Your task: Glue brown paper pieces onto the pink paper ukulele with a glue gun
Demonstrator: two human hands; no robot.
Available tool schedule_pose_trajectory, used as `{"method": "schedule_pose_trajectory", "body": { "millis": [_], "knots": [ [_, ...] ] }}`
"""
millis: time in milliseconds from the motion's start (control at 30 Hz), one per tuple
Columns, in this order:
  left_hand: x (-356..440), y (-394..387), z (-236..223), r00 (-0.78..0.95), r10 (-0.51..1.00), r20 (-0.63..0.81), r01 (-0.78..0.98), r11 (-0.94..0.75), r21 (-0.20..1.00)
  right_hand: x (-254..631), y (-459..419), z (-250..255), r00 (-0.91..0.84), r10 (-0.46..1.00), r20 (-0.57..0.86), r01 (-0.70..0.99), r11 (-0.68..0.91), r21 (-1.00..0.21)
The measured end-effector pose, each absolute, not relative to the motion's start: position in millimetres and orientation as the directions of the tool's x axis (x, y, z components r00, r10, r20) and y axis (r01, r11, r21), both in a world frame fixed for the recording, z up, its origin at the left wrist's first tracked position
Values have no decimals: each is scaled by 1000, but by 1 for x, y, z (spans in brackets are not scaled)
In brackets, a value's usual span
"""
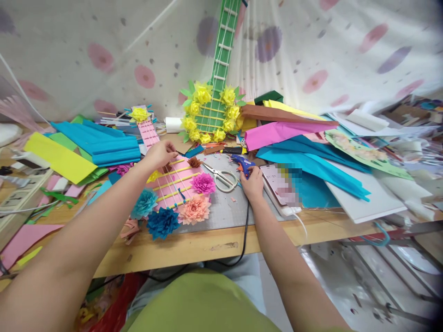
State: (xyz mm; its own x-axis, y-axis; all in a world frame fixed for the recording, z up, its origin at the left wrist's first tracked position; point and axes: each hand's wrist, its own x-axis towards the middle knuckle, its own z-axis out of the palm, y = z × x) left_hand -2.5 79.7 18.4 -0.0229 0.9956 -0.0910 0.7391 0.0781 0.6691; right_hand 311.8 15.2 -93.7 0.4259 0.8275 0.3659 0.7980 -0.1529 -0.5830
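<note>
My left hand point(159, 154) is closed in a pinch over the upper part of a pink paper guitar point(175, 182), holding something small that I cannot make out. Paper flowers ring the guitar's body: a magenta one point(203, 183), a peach one point(194, 210), a dark blue one point(162, 222) and a teal one point(144, 203). My right hand point(252, 183) is wrapped round a blue glue gun point(242, 163) on the grey mat point(228, 207). White-handled scissors point(223, 177) lie between my hands.
A green paper guitar with yellow flowers point(212, 113) leans against the spotted cloth behind. Folded blue paper point(104, 145), yellow sheet point(58, 157), pink and teal sheets point(287, 133) crowd the wooden table. A phone point(278, 186) lies right of my right hand. A black cord point(246, 230) runs off the front edge.
</note>
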Motion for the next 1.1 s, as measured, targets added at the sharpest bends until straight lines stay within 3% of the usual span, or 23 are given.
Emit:
{"method": "schedule_pose_trajectory", "body": {
  "millis": [367,567,667,833,933,1100],
  "knots": [
    [-2,74,19,6,1000,12,833,-12,553,308,12,-89,402,814,420,821,-119,-558],
    [-2,71,15,39,999,-11,806,-24,592,303,10,-76,404,776,484,835,-97,-542],
    [-1,68,17,26,1000,-11,802,-14,598,289,10,-56,359,786,503,817,-5,-576],
    [1,63,22,39,997,-71,705,23,709,236,23,-9,23,925,379,601,290,-745],
    [0,58,24,58,991,-125,607,64,792,200,37,11,-218,919,329,546,394,-739],
    [-3,53,29,82,984,-157,515,93,852,164,56,17,-413,876,248,584,464,-666]
  ]
}}
